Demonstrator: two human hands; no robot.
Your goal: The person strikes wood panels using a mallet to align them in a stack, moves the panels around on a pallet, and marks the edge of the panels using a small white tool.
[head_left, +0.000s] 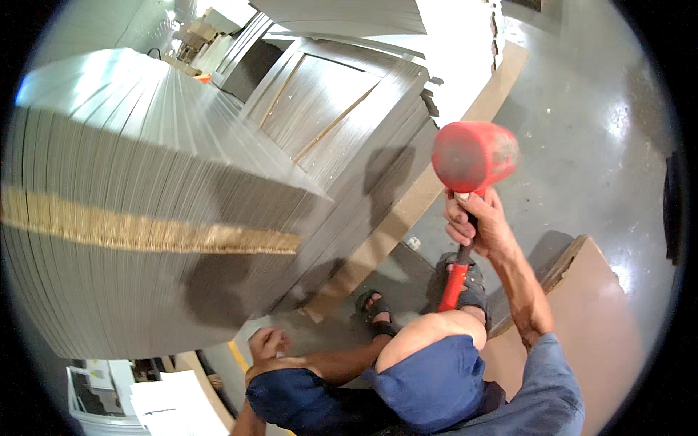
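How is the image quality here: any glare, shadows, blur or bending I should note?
Head view: fisheye bends the stacked sheets toward the black rim; glare whitens the top and spots the floor; dark shadows fall on the stack's face; the red mallet in the right hand looks slightly soft; the left hand is dim.

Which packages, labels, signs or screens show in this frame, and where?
No labels, signs or screens can be made out.
Stack of grey flat sheets, left, with a tan cardboard band through its side.
Loose white sheets, lower left corner.
Right hand grips a red mallet.
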